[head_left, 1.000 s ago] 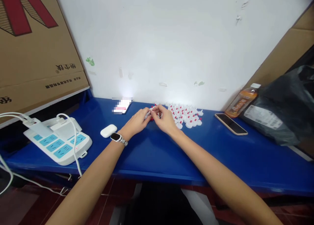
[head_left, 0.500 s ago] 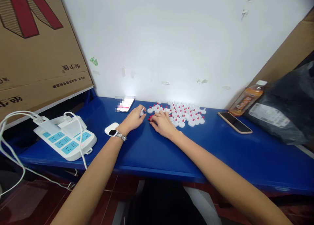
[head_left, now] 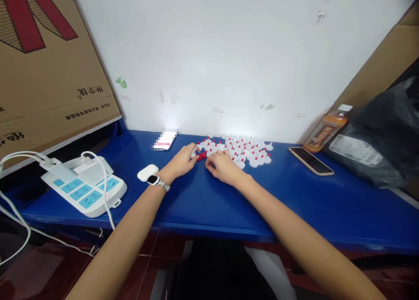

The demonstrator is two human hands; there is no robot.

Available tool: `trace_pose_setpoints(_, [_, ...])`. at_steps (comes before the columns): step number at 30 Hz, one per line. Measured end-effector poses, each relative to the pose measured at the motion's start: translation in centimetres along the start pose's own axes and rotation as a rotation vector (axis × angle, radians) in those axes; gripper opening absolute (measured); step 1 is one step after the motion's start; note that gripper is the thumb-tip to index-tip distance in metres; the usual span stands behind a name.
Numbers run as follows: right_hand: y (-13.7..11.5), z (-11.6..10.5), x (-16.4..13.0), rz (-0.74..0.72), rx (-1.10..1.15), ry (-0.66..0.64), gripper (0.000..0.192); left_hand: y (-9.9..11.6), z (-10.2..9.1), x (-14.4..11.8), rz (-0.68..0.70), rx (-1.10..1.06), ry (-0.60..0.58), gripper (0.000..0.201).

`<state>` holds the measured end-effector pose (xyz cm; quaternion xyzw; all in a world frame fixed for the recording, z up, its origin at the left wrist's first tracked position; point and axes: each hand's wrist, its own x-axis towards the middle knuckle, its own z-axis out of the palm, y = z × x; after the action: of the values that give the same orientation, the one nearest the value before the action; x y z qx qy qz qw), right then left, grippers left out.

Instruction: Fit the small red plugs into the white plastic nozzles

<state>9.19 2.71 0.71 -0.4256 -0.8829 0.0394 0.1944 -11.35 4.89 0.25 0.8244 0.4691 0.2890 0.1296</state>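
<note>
Centre of the frame: I am working at the near edge of the cluster of white caps with red tips [head_left: 244,151], which is lying on the blue desk [head_left: 203,199] against the wall. To do this step well, I am keeping both wrists low on the desk, picking one small piece at a time, and steering clear of the finished rows to the right so they stay in order. My left hand [head_left: 181,162] is curling its fingers [head_left: 193,152] narrowly around what looks like a single white cap; the pinch is small, and I cannot tell for certain that it is closed on the piece. My right hand [head_left: 224,167] is resting palm down, fingers loosely bent and barely spread, their tips touching the desk beside the little heap of loose red pieces [head_left: 202,156] lying between the two hands. A white earbud case [head_left: 147,172] is sitting just left of my left wrist.
</note>
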Motion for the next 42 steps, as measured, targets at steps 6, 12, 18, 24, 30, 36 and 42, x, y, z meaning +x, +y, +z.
trace_pose_setpoints(6, [0.3,-0.1,-0.3,0.007,0.068,0.016,0.007,0.8,0.0,0.0,0.044,-0.011,-0.013,0.019])
trace_pose_setpoints(12, [0.8,-1.0,-0.7,0.029,0.102,0.017,0.030,0.5,-0.1,0.0,0.044,-0.027,0.000,0.022])
trace_pose_setpoints(18, [1.2,-0.8,-0.5,0.015,0.057,-0.040,0.005,0.6,0.0,0.0,0.055,-0.035,-0.003,0.020])
trace_pose_setpoints(24, [1.2,-0.5,-0.3,0.019,0.045,-0.002,0.008,0.5,0.1,0.1,0.066,-0.032,-0.007,0.020])
trace_pose_setpoints(30, [1.0,-1.0,0.0,0.089,0.557,0.250,0.006,1.0,0.6,-0.2,0.064,-0.062,-0.012,0.044])
trace_pose_setpoints(36, [0.7,-0.5,0.6,0.183,1.029,0.429,0.021,2.9,1.6,-0.4,0.144,-0.138,-0.046,0.067])
trace_pose_setpoints(42, [0.4,-0.3,0.6,0.186,1.078,0.414,0.027,3.4,1.7,-0.4,0.139,-0.139,-0.063,0.067])
